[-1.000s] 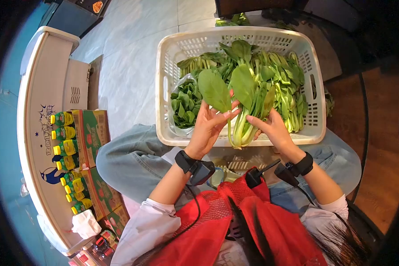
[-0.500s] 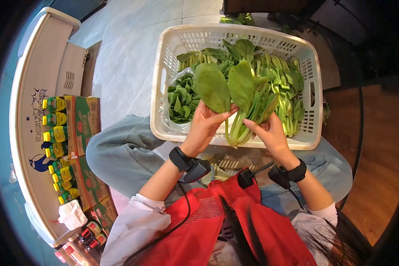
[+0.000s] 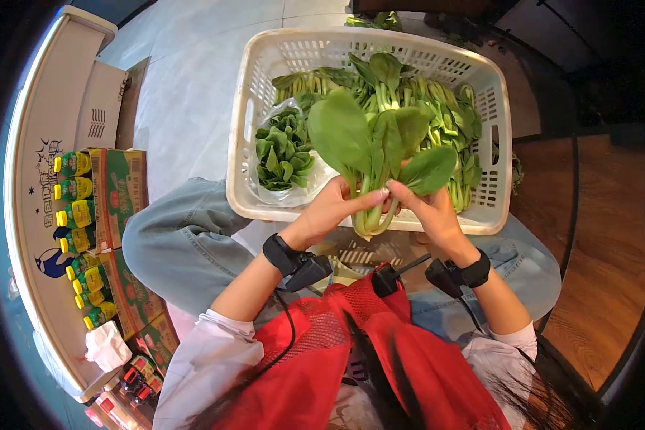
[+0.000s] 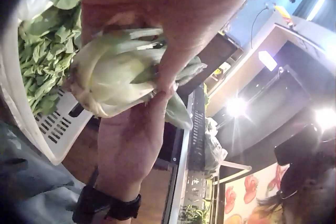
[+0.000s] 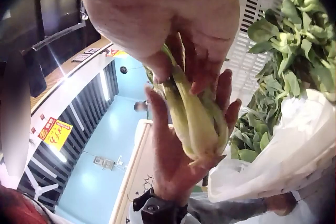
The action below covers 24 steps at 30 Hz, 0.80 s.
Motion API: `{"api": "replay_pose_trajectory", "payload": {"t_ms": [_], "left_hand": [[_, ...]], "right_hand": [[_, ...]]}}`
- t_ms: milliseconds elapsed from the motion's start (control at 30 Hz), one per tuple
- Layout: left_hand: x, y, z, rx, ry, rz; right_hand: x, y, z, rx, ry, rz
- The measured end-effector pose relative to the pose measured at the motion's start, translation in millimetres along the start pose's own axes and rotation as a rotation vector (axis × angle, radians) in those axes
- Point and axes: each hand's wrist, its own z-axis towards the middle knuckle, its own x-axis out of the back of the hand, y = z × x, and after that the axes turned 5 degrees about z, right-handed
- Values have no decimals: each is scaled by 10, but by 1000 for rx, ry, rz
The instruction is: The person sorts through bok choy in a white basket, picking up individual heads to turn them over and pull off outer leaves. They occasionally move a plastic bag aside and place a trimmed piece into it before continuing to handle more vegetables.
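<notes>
In the head view, a leafy green vegetable (image 3: 369,154) with a pale base is held above the near rim of a white crate (image 3: 238,143). The left hand (image 3: 327,213) grips its stalks from the left, thumb across the front. From the other side the right hand (image 3: 435,218) pinches a stalk, its thumb tip close to the left thumb's. The left wrist view shows the pale root end (image 4: 113,77) between both hands. In the right wrist view, pale stalks (image 5: 191,113) lie between the hands; some fingertips are hidden behind them.
More leafy bunches (image 3: 448,107) and a clear plastic bag of greens (image 3: 283,154) fill the crate, which stands before the person's crossed legs. Cartons with yellow-capped bottles (image 3: 75,190) stand at left beside a white cabinet (image 3: 39,118). Other greens lie on the floor beyond the crate.
The vegetable has turned, its leaves now spread differently, with one large leaf out to the right. Both thumbs have come close together at its stalks. The head view has shifted slightly.
</notes>
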Motion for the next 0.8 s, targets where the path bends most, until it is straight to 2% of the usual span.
{"api": "replay_pose_trajectory", "payload": {"t_ms": [67,200,267,367,467,767,800], "left_hand": [[6,30,18,30,25,-42],[-5,77,20,-43,65,-38],[-11,87,9,14,49,-90],[-25,99,-1,22,52,-92],[-16,59,17,-8,72,-44],[-24,9,25,-2,141,-81],[-50,37,14,6,158,-94]], "right_hand": [[-20,-68,16,8,7,118],[84,-28,78,-19,58,281],[149,-46,96,-56,42,381],[147,-70,81,-52,44,438],[155,-56,77,-51,16,374],[174,-110,101,-194,-110,645],[165,-87,108,-196,-101,552]]}}
